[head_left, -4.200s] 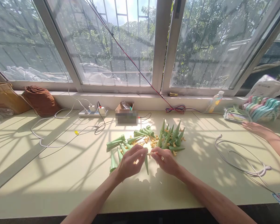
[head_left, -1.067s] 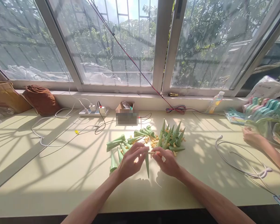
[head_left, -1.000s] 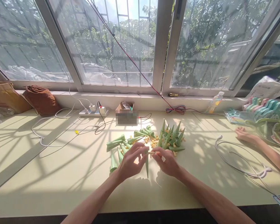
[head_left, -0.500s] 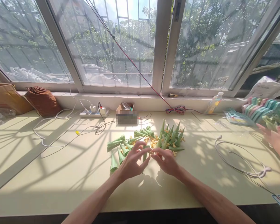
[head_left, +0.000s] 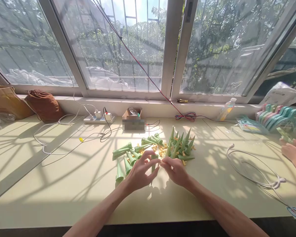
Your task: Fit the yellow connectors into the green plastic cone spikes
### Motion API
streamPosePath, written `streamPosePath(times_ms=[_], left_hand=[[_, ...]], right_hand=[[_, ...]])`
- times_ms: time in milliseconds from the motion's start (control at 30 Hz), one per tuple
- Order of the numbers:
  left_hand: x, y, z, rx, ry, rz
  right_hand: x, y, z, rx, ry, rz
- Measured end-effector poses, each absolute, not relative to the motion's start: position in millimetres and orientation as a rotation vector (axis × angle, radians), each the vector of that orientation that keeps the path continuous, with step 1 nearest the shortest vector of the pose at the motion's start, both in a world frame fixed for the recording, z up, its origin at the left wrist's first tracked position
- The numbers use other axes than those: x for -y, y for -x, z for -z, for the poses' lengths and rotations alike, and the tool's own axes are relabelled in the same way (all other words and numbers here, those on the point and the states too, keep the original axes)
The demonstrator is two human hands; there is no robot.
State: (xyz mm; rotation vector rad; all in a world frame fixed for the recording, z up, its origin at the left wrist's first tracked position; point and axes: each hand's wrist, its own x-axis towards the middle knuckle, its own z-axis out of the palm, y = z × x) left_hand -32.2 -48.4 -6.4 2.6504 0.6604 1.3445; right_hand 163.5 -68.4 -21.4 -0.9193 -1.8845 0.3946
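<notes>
My left hand is closed around a green plastic cone, which points downward with its wide end up. Thumb and fingers of my right hand are pinched at the cone's upper rim, against my left fingertips. Whatever they grip there is too small and covered to make out. Several green cones lie loose left of my hands. Behind them is a scatter of small yellow pieces. To the right, several cones stand tip up in a cluster, with yellow pieces at their bases.
Another person's hand holds a green item at the right, near a row of pastel pieces. A white cable loops on the table. Along the back are a power strip, a small box and a bottle.
My right fingers have closed in on the cone's rim, hiding the small yellowish bit seen there before. The other person's hand, spread earlier, has closed on a green item and drawn right.
</notes>
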Motion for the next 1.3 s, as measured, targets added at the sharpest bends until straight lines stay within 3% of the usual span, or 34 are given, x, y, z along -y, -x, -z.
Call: streamPosePath(times_ms=[967,1300], left_hand=[[49.4,30.6,1.4,-0.598,-2.599,-1.384],[50.2,30.2,-0.1,-0.595,-2.592,-1.365]], right_hand=[[69.4,-161.1,26.9,1.806,0.958,-0.26],[69.4,-163.6,26.4,1.837,0.971,-0.391]])
